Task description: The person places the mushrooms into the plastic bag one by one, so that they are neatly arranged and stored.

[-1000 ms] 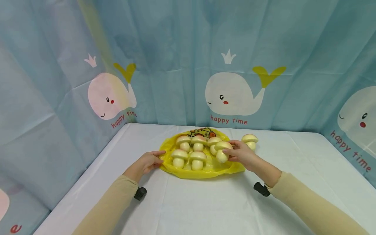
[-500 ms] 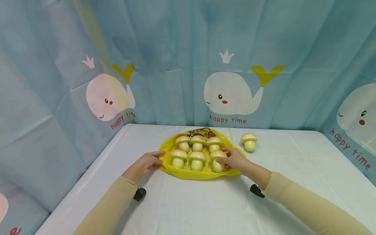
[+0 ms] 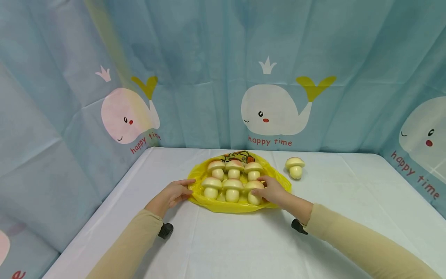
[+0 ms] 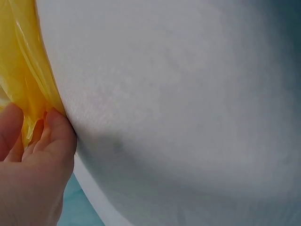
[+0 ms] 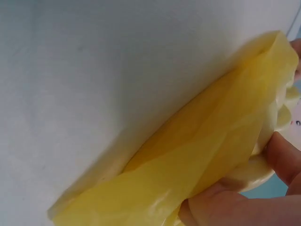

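In the head view a yellow plastic bag (image 3: 226,207) lies spread on the white-covered table, its mouth wide. Inside stand several pale toy mushrooms in two rows, such as the front middle one (image 3: 232,186). My right hand (image 3: 273,190) grips the front right mushroom (image 3: 252,186) by its side, thumb near the stem and fingers behind. Yellow plastic hides much of this mushroom in the right wrist view. On the other side, my left hand (image 3: 175,192) pinches the bag's left edge; the left wrist view shows yellow film (image 4: 28,70) between thumb and fingers.
One more mushroom (image 3: 295,168) stands on the table to the right of the bag. A blue curtain (image 3: 205,116) with printed whales hangs behind and to the sides of the table (image 3: 223,248). Dark wrist cameras (image 3: 166,231) sit below both sleeves.
My right hand has lowered the mushroom into the bag's front row and shifted it left beside the others. The left hand keeps its place at the bag's edge.
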A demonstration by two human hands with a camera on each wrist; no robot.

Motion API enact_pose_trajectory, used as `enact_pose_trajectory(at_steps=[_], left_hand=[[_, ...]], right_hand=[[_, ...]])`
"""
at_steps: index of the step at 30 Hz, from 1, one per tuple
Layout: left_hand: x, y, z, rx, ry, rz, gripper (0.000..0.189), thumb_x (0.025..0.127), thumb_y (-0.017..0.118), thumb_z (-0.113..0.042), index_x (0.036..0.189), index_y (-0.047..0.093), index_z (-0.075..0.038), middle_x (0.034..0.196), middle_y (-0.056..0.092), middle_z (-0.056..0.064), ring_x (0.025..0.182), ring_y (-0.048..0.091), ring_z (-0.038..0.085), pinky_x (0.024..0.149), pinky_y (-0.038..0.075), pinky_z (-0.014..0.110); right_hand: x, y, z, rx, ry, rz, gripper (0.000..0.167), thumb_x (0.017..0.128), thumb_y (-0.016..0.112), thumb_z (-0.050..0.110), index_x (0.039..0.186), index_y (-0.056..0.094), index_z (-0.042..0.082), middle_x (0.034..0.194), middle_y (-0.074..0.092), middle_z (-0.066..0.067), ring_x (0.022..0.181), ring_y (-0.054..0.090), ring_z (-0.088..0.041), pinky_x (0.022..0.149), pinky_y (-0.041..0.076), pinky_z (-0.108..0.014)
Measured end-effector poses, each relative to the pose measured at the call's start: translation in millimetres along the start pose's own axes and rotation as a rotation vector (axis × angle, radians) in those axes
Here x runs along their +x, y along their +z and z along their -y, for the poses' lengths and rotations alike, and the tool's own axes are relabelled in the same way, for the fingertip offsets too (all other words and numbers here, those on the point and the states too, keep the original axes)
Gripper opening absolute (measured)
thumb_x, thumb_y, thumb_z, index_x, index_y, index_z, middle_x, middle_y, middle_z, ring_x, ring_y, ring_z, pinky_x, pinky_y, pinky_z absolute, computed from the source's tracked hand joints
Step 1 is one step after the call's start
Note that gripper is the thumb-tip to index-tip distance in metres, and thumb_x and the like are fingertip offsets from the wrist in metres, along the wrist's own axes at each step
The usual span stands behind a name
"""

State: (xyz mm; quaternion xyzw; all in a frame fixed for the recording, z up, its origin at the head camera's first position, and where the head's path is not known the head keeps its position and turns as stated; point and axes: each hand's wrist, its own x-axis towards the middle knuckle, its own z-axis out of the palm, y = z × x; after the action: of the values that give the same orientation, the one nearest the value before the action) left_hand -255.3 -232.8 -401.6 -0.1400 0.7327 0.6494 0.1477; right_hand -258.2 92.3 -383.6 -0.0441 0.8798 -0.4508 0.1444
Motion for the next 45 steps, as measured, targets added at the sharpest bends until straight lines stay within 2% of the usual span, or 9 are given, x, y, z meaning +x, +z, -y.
enact_pose_trajectory(at_steps=[7,15,22,34,40,45], left_hand=[[-0.2,0.1,-0.8,-0.008,-0.002,-0.002,0.052,0.093,0.052,0.011,0.144,0.044,0.002,0.152,0.031,0.022,0.107,0.049,0.025,0.092,0.044,0.033],[-1.3,0.2,-1.9,-0.001,0.013,0.01,0.054,0.093,0.053,0.011,0.145,0.042,0.002,0.152,0.03,0.023,0.11,0.048,0.026,0.093,0.044,0.034],[0.6,-0.3,-0.6,-0.007,-0.006,0.006,0.053,0.093,0.052,0.011,0.145,0.042,0.001,0.152,0.029,0.023,0.114,0.047,0.028,0.095,0.043,0.035],[0.5,0.5,-0.9,-0.002,-0.017,-0.004,0.053,0.093,0.054,0.01,0.144,0.044,0.001,0.151,0.031,0.023,0.108,0.049,0.026,0.092,0.045,0.033],[0.7,0.1,-0.8,0.001,-0.018,-0.011,0.053,0.093,0.054,0.01,0.144,0.045,0.0,0.15,0.033,0.022,0.106,0.05,0.024,0.088,0.046,0.03],[-0.7,-0.4,-1.8,0.0,-0.01,-0.003,0.053,0.093,0.055,0.009,0.144,0.044,0.001,0.151,0.032,0.023,0.104,0.05,0.023,0.088,0.045,0.031]], right_hand=[[-1.2,5.5,4.1,-0.017,-0.021,-0.011,0.061,0.09,0.071,0.019,0.139,0.044,-0.005,0.132,0.051,-0.022,0.111,0.049,-0.031,0.095,0.046,-0.043],[-2.3,6.3,5.0,0.018,-0.008,-0.001,0.062,0.09,0.071,0.018,0.14,0.042,-0.005,0.134,0.049,-0.024,0.112,0.049,-0.032,0.095,0.046,-0.043],[-3.4,4.5,3.1,0.055,0.008,0.01,0.063,0.09,0.071,0.016,0.141,0.041,-0.004,0.134,0.048,-0.025,0.111,0.049,-0.032,0.093,0.048,-0.041],[-7.3,-8.5,5.0,0.04,0.02,-0.002,0.066,0.088,0.073,0.021,0.142,0.042,-0.001,0.138,0.045,-0.026,0.121,0.046,-0.038,0.098,0.044,-0.047],[-9.9,-17.9,5.8,0.031,-0.017,0.011,0.069,0.088,0.074,0.023,0.142,0.04,-0.003,0.138,0.045,-0.027,0.118,0.05,-0.038,0.096,0.045,-0.046],[-12.4,-27.2,9.1,0.065,-0.012,0.012,0.068,0.09,0.071,0.022,0.143,0.038,-0.003,0.14,0.043,-0.029,0.117,0.051,-0.039,0.095,0.046,-0.046]])
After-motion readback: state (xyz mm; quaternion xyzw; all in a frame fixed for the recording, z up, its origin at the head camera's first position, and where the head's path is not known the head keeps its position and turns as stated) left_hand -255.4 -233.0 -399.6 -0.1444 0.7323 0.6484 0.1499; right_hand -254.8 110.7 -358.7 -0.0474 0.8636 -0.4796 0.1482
